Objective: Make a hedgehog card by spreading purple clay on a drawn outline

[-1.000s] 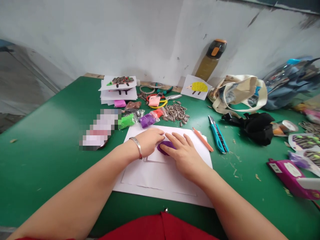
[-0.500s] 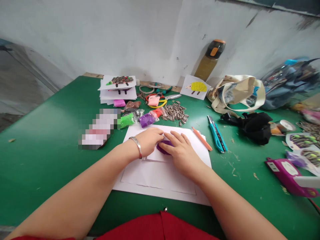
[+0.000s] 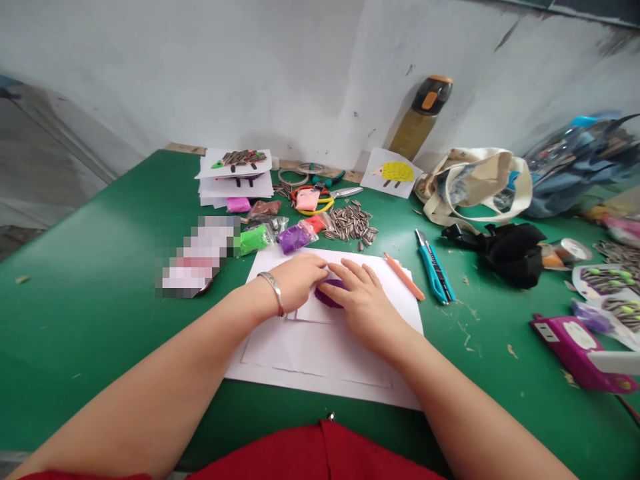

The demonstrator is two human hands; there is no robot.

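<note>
A flat purple shape (image 3: 330,293) lies on a small white sheet (image 3: 315,311), which rests on larger white paper (image 3: 310,347). My left hand (image 3: 295,283), with a silver bracelet at its wrist, is at the left of the purple shape; its fingers are together near the shape's upper edge, and their tips are partly hidden. My right hand (image 3: 365,303) lies with its fingers spread over the right part of the shape. An orange tool (image 3: 404,276) lies at the paper's right edge.
Clay packets (image 3: 296,237), sunflower seeds (image 3: 351,223), scissors (image 3: 345,192) and stacked hedgehog pictures (image 3: 235,164) sit behind the paper. On the right are a blue cutter (image 3: 435,268), black cloth (image 3: 513,253), a cream bag (image 3: 480,187) and a magenta device (image 3: 580,353). A bottle (image 3: 420,117) leans by the wall.
</note>
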